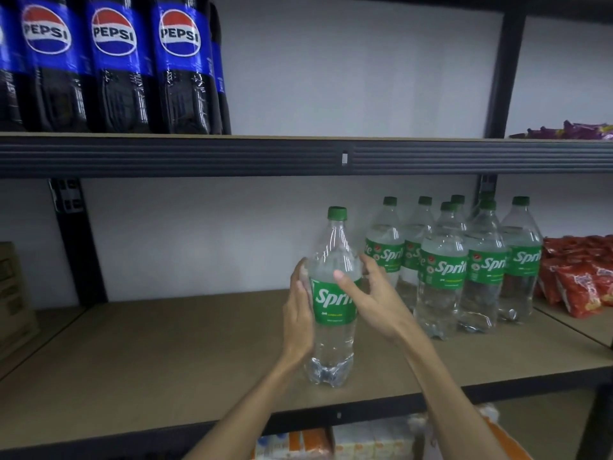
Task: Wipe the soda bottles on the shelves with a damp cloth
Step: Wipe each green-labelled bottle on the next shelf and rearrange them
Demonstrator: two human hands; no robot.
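Observation:
A clear Sprite bottle (333,260) with a green cap and green label stands upright near the front of the lower shelf (166,353). My left hand (298,313) lies flat against its left side, fingers straight. My right hand (371,293) is on its right side, thumb across the label and fingers curved behind it. Several more Sprite bottles (457,270) stand grouped to the right. Dark Pepsi bottles (112,68) line the upper shelf at the left. No cloth is in view.
Red snack bags (577,280) are piled at the right end of the lower shelf, purple packs (564,129) on the upper right. Cardboard boxes (13,293) sit at far left. Black shelf uprights (79,244) frame the bay. Orange cartons (365,443) lie below.

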